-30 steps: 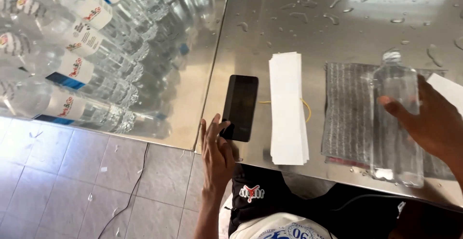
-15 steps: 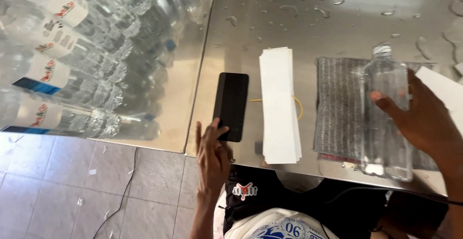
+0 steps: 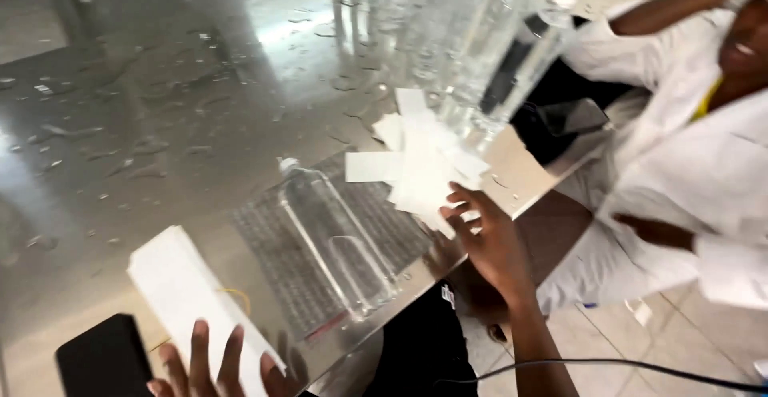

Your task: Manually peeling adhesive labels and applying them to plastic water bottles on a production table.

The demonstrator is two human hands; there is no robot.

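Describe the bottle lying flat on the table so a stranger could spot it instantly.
On the wet steel table, find the grey ribbed mat near the front edge. The clear plastic bottle lies flat on it, cap pointing away. Unlike the upright bottles farther back, it lies on its side, between the white paper stack and the loose white strips.

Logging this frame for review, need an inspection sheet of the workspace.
Surface: steel table, wet with droplets.
Job's things: clear bottle lying on grey mat; loose white slips; white stack.
Clutter: black phone; upright bottles at far edge.
Hands: left hand open at the stack; right hand open, fingertips on the slips.
Cables: black cable near floor.
Surroundings: person in white, tiled floor.
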